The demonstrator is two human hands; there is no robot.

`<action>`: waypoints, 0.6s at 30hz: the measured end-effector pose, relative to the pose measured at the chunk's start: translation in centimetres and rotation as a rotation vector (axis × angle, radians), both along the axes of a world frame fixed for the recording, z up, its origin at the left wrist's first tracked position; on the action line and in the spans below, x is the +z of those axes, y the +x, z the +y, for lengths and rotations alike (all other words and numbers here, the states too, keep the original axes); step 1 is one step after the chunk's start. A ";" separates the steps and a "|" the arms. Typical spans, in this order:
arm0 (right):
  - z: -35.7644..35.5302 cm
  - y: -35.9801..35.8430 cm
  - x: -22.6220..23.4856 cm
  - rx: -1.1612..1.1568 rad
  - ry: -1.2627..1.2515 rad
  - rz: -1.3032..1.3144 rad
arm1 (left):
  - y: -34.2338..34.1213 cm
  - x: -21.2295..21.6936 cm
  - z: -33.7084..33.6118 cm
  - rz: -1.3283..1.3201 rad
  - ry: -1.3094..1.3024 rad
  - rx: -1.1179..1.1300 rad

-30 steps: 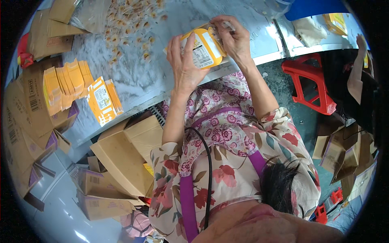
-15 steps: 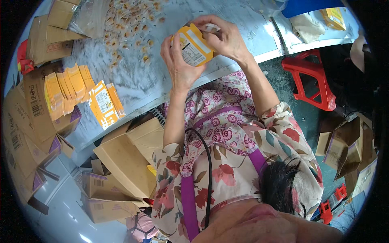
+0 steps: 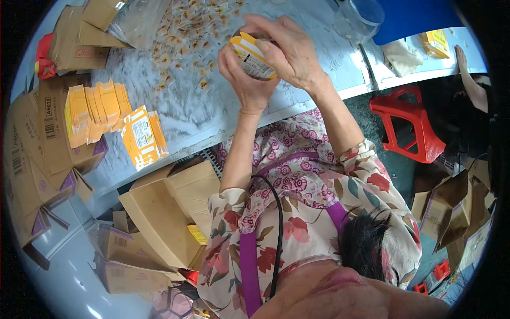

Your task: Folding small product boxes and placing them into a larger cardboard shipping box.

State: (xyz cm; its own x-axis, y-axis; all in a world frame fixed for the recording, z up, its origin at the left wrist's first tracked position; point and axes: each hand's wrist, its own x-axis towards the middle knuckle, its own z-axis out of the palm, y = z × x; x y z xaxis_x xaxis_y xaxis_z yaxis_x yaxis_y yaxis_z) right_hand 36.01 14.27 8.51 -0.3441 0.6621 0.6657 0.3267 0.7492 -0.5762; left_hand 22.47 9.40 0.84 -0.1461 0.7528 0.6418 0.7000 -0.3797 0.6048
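Observation:
A small yellow carton point(image 3: 252, 63) with a white printed label panel is held up over the table's front part, between my two hands. My left hand point(image 3: 245, 87) wraps its near left side, thumb and fingers gripping it. Across its upper right side my right hand point(image 3: 295, 53) is curled, fingers bent over the flap end and thumb against the printed face. Whether that hand also holds something small is hidden. Beyond the carton, many small clear packets point(image 3: 191, 32) with brown-orange contents lie scattered on the table. Flattened yellow cartons point(image 3: 95, 112) are stacked to the left, with another bundle point(image 3: 142, 137) beside them.
Cardboard boxes point(image 3: 53, 125) crowd the left side, and an open one point(image 3: 156, 212) sits below the table edge. A red stool point(image 3: 411, 127) stands at right. A clear tub point(image 3: 360, 18), a cloth point(image 3: 402, 53) and another person's arm point(image 3: 472, 82) are at upper right.
My right hand has closed over the carton's upper end, covering more of it. The carton has tilted, showing less of its label. A small whitish piece seen at the right fingers is out of sight.

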 end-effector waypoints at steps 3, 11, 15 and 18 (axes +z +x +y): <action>0.3 -0.3 -0.5 -0.049 -0.118 0.369 | -0.3 0.2 0.1 0.001 -0.012 0.015; -4.1 -2.0 -3.6 -0.153 -0.212 0.300 | 0.9 1.2 -0.5 -0.424 -0.038 0.066; -3.6 -1.8 -3.3 -0.038 -0.437 0.346 | 0.8 2.6 -2.8 -0.246 -0.196 0.007; -3.0 -1.0 -4.1 -0.015 -0.386 0.348 | -1.5 3.8 -3.2 -0.319 -0.279 -0.112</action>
State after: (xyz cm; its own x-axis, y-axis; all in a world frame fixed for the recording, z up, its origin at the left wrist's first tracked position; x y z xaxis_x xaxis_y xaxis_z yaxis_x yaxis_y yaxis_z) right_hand 35.05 11.30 4.41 -0.1347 0.8850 0.4456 0.0754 0.4575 -0.8860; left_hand 20.92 6.18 4.61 -0.2115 0.9135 0.3475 0.4251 -0.2342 0.8743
